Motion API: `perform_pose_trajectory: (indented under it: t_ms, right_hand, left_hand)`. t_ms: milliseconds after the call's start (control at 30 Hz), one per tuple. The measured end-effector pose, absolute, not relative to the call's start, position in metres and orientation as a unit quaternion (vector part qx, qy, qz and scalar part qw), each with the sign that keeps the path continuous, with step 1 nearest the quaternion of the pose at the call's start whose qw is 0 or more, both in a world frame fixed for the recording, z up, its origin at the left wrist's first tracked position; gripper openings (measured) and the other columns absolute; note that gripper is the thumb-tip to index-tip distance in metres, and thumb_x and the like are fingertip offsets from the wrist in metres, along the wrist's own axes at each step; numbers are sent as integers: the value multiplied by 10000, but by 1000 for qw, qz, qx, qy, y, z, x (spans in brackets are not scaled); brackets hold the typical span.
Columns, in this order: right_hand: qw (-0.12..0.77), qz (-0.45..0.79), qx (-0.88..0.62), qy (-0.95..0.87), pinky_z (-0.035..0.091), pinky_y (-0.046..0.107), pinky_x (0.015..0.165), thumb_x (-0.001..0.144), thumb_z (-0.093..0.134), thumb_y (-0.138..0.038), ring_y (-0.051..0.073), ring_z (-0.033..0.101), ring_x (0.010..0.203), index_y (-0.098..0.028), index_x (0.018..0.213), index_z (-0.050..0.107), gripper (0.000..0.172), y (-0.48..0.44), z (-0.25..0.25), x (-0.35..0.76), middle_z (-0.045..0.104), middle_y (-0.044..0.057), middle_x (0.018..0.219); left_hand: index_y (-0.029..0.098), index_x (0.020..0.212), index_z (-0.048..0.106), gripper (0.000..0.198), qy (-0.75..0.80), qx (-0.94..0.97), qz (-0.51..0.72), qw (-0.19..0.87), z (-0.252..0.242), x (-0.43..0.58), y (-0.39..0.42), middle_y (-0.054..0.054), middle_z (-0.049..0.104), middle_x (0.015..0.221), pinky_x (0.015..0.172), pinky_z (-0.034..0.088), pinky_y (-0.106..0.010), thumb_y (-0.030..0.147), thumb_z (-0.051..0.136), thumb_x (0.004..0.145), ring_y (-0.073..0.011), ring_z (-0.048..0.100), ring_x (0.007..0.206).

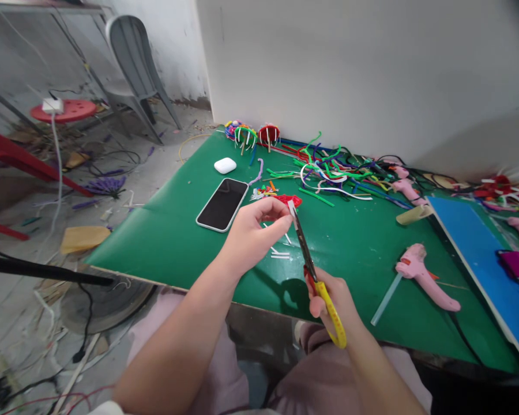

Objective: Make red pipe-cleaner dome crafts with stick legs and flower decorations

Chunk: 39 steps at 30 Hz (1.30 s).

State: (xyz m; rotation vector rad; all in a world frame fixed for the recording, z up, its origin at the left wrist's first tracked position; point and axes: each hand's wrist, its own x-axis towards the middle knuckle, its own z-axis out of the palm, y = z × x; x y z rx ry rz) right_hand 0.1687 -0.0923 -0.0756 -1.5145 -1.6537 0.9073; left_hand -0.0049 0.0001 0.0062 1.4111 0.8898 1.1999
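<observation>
Between thumb and fingertips, my left hand point(259, 230) pinches a small white strip point(291, 206). My right hand point(335, 297) is closed round the yellow handles of a pair of scissors point(305, 245). The scissor tips point up and away, right at the white strip; whether the blades touch it I cannot tell. Below, on the green table, lie several short white strips point(279, 254). A red piece point(290, 200) shows just behind my left fingers, next to a small pile of coloured bits point(266, 191).
A phone point(223, 204) and a white earphone case point(225, 165) lie to the left. Tangled pipe cleaners point(324, 170) and small red and green crafted pieces point(269, 135) line the back. At right are a pink glue gun point(428, 276) with its cord and a blue board point(480, 259).
</observation>
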Motion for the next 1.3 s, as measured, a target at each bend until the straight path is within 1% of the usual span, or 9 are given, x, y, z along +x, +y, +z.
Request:
perform_pose_trajectory:
  t_ms: [333,467,600,967,1300]
  right_hand:
    - [359,358,-585,-633,194,239,423,468,319,-899,85,245,458,-192,571,400,720,-93,-78,169,321,-58,467]
    - [358,358,-588,-631,187,239,425,490,322,-895,86,231,464,-193,567,391,710,-92,-77,169,301,-63,470]
    - [358,354,-587,-634,178,240,422,480,329,-897,85,218,468,-194,556,371,708,-92,-77,170,284,-65,476]
    - [360,326,-596,-640,191,241,414,517,334,-894,85,218,471,-190,553,393,707,-92,-77,169,282,-62,479]
    - [361,321,-596,-641,192,232,416,513,353,-884,85,212,477,-192,560,393,694,-91,-75,168,271,-63,481]
  left_hand:
    - [156,691,579,45,375,589,499,514,6,-5,1,22,584,685,652,439,-201,186,598,719,-77,534,662]
    - [158,696,583,53,380,588,496,513,5,-5,1,14,586,690,662,446,-215,203,602,718,-87,536,670]
    - [157,692,581,70,379,589,497,513,6,-5,1,9,588,696,667,450,-220,220,602,714,-92,538,676]
    - [158,693,580,71,379,587,497,515,6,-5,0,8,588,701,687,456,-226,222,602,715,-96,542,688]
    - [164,712,585,59,366,595,493,519,4,-7,2,15,582,709,699,449,-220,215,602,735,-87,530,693]
